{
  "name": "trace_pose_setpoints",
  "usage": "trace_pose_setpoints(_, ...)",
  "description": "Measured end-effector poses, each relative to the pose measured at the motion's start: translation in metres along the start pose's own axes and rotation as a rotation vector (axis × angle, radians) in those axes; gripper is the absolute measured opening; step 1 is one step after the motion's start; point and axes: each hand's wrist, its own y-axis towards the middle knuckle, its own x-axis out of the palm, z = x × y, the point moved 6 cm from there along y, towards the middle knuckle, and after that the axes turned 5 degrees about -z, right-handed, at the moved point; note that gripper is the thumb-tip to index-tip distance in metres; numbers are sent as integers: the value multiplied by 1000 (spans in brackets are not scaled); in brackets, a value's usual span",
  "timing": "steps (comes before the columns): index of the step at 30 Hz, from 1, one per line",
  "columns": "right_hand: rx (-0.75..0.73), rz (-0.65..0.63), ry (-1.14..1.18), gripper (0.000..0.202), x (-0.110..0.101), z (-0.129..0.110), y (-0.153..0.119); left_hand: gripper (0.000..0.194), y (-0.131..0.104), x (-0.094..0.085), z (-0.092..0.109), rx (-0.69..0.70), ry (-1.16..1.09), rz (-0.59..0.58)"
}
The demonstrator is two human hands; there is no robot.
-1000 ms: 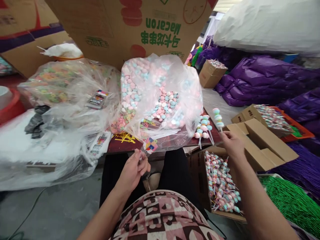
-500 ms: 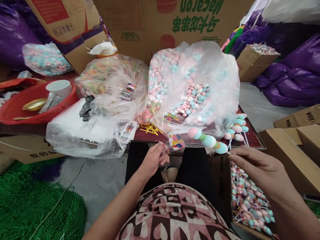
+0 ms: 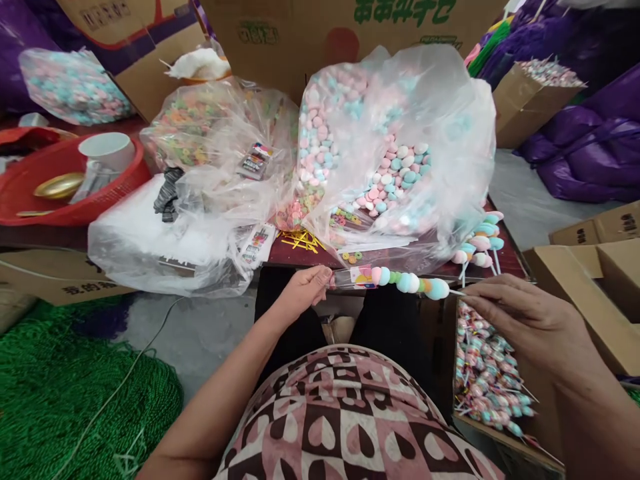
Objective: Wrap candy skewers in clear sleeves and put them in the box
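**Candy skewer now meets the clear sleeve**

The left hand (image 3: pixel 303 291) pinches the closed-looking end of a printed clear sleeve (image 3: pixel 343 279); the right hand (image 3: pixel 535 327) grips the stick of a candy skewer (image 3: pixel 407 283). The hands are apart. Half a second ago, skewer and sleeve were separate; now the skewer's pink tip is at the print, nearly in line. Whether it is inside, I cannot tell. Beyond, more skewers (image 3: pixel 480 243) lie at the table (image 3: pixel 511 260) corner.

The big candy bag (image 3: pixel 400 167) blocks the way forward, with a skewer pile (image 3: pixel 481 244) just beside it on the right; a plastic bag (image 3: pixel 150 250) overhangs the table (image 3: pixel 509 257) at left (loose film, spread wide). Room to pass lies between the held candy skewer (image 3: pixel 407 283) and the lap (image 3: pixel 390 333).
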Motion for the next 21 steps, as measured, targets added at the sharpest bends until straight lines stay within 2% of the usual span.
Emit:
trace_pose_setpoints(5,172,7,145,7,5,12,-6,47,-1,1,-6,-31,42,-86)
trace_pose_setpoints(10,359,6,153,23,10,20,-15,47,-1,-1,-11,-20,33,-30)
trace_pose_setpoints(15,379,-34,80,35,11,21,-14,49,-3,1,-3,-14,98,-20)
trace_pose_setpoints(21,280,-155,33,45,19,18,-12,47,-7,-3,10,1,125,16)
